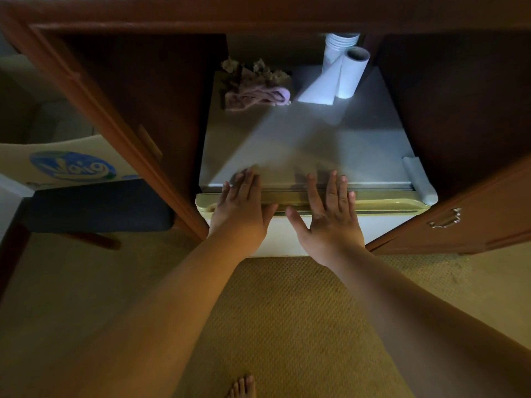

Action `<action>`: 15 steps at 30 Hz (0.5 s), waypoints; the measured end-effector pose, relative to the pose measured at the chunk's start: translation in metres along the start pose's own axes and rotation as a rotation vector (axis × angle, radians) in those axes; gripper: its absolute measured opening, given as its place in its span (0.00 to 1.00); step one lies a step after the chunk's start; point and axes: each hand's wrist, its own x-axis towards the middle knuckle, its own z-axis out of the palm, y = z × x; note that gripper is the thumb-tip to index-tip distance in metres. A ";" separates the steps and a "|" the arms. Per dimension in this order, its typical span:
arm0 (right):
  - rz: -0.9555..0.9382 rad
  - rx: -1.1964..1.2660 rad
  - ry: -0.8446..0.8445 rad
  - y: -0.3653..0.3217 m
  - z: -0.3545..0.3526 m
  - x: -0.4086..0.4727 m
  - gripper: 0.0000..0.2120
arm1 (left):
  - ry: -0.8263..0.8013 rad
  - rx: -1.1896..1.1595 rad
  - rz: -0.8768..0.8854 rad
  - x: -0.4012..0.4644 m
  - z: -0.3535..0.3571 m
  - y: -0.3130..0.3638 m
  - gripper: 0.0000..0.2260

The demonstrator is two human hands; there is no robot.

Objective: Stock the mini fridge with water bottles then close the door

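The mini fridge [359, 145] stands inside a wooden cabinet, seen from above, its grey top lit from the back. Its white door [385, 222] lies flush against the body, with the cream top edge facing me. My left hand [241, 208] lies flat with straight fingers over the door's top edge near the left corner. My right hand [330, 214] rests flat beside it, fingers spread, reaching onto the fridge top. No water bottle is in view.
A crumpled cloth [255, 90] and a roll of white paper [344, 73] lie at the back of the fridge top. Open cabinet doors [459, 222] flank the fridge. A chair [94, 205] and a printed carton [71, 165] stand left. Woven mat [287, 311] underfoot.
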 end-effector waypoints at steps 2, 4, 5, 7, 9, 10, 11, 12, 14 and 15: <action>-0.001 -0.004 0.010 0.000 0.001 0.000 0.40 | 0.012 0.006 -0.002 -0.001 0.001 0.000 0.34; 0.003 0.002 0.005 -0.001 0.000 0.001 0.41 | 0.015 -0.008 -0.001 -0.001 0.001 0.000 0.34; 0.004 -0.005 0.007 -0.001 0.000 0.001 0.41 | 0.021 -0.003 0.001 -0.002 0.000 0.001 0.34; 0.010 -0.002 -0.013 -0.002 -0.002 0.002 0.41 | 0.024 -0.011 -0.010 -0.001 -0.001 0.003 0.34; 0.021 -0.002 -0.047 -0.002 -0.006 0.003 0.41 | 0.006 -0.018 -0.034 0.001 -0.005 0.007 0.34; 0.025 -0.009 -0.066 -0.002 -0.006 0.002 0.41 | -0.007 -0.016 -0.044 0.000 -0.005 0.010 0.34; 0.024 -0.021 -0.086 -0.002 -0.007 0.001 0.41 | -0.022 -0.012 -0.051 -0.001 -0.005 0.013 0.34; 0.019 -0.030 -0.099 -0.002 -0.009 0.002 0.41 | -0.039 -0.013 -0.058 0.000 -0.005 0.014 0.35; 0.012 -0.006 -0.113 -0.001 -0.013 0.004 0.41 | -0.053 -0.021 -0.056 0.002 -0.011 0.015 0.36; 0.012 -0.025 -0.130 0.000 -0.016 0.002 0.40 | -0.074 -0.011 -0.055 0.003 -0.017 0.015 0.37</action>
